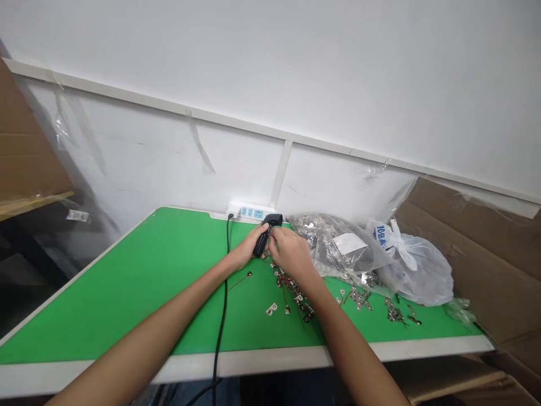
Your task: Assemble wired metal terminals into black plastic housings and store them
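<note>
My left hand (246,248) is wrapped around a black handheld tool (261,241) with a bent head, over the green tabletop (186,293). Close against the tool's upper part, my right hand (291,251) has its fingers drawn together in a pinch; what lies between them is too small to make out. Below and between my forearms are scattered small metal pieces (291,285), several with thin brown-red strands. One silvery piece shaped like a letter (271,309) lies apart, and a single stranded piece (249,274) rests nearer my left wrist.
Behind my hands, a white power strip (235,207) stands by the wall, with a black cable (222,316) running over the front edge. To the right are a clear bag of metal parts (333,242), a tied white bag (418,265), more loose pieces (359,298) and cardboard (473,254).
</note>
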A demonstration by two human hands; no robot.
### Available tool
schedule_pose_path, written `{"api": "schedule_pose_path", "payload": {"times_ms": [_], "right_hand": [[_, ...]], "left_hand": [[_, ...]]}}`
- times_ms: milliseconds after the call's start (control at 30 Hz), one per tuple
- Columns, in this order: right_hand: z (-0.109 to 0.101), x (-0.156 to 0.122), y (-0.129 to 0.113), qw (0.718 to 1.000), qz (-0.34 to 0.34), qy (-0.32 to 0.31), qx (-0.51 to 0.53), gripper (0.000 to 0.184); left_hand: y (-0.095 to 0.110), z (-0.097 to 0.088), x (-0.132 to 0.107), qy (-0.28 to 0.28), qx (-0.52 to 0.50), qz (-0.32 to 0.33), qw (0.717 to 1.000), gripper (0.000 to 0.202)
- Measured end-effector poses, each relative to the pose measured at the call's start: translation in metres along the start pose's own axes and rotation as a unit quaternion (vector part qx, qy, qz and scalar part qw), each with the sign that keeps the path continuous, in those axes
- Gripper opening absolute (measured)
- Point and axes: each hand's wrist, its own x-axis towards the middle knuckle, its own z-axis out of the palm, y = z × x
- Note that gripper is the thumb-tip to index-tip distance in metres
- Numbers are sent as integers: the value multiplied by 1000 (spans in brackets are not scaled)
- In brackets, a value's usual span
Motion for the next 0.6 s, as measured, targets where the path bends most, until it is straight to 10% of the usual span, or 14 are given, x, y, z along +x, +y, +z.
{"api": "schedule_pose_path", "payload": {"times_ms": [600], "right_hand": [[5,-1,0,1000,-16,2,-6,19]], "left_hand": [[-5,-1,2,-22,64,13,998,54]]}}
